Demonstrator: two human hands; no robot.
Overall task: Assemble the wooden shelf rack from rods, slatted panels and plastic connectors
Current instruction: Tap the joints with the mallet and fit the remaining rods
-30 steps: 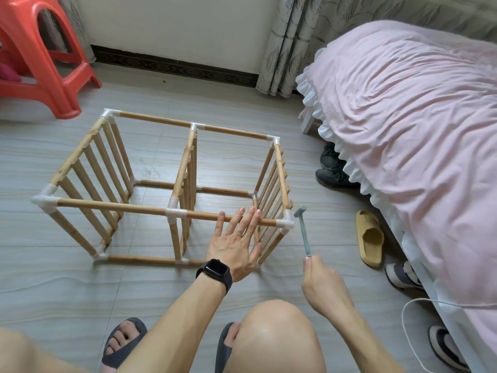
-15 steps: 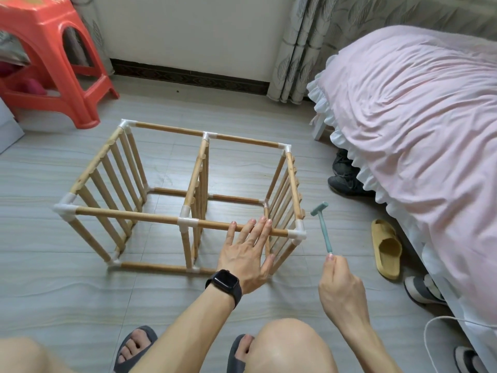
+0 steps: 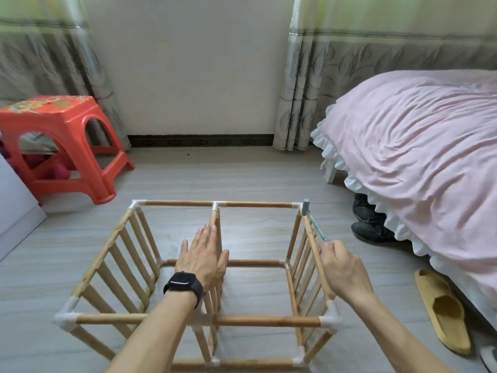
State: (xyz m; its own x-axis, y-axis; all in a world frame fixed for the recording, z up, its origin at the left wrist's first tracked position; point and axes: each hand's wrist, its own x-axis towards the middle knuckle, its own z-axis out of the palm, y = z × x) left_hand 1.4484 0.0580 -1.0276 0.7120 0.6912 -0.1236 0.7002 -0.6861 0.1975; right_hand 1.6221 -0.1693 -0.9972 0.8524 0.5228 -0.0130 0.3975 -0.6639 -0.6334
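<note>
Resting L hand (image 3: 203, 261) flat on mid panel (image 3: 215, 218), panel top hidden; R hand (image 3: 343, 267) grips hammer (image 3: 316, 226).

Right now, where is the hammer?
In the head view it is at right: the right hand holds the hammer by its handle end, with its head at the rack's far right top corner connector.

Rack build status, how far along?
Done: frame looks fully joined, no loose parts in view. In hand: left hand flat on the middle panel; right hand holds the hammer, its head at the far right corner connector. Left: probably tapping joints tight.
</note>
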